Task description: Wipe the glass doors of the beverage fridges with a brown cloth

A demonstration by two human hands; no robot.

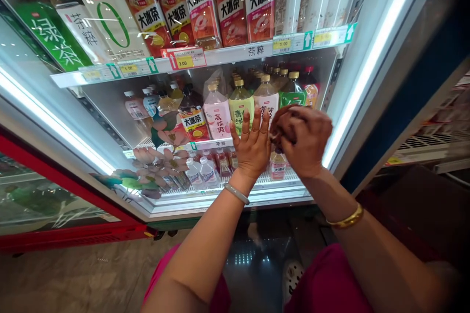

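Observation:
My left hand (252,149) lies flat with fingers spread, seemingly on the clear glass door of a lit drinks cooler. Close to its right, my right hand (310,142) is closed around a crumpled brown cloth (279,127), held against or very near the same glass. Part of the cloth is hidden by my fingers. Behind the hands, on the middle shelf, stand a yellow-green tea bottle (240,102), a pink-labelled bottle (216,112) and a green-labelled bottle (293,90). A flower decal (165,156) shows on the glass to the left.
Large iced tea bottles (198,5) line the upper shelf above a price rail (227,56). Small bottles (201,171) stand at the bottom. A red cooler frame (55,181) is at left, a dark blue door edge (411,102) at right. Below is a tiled floor (91,269).

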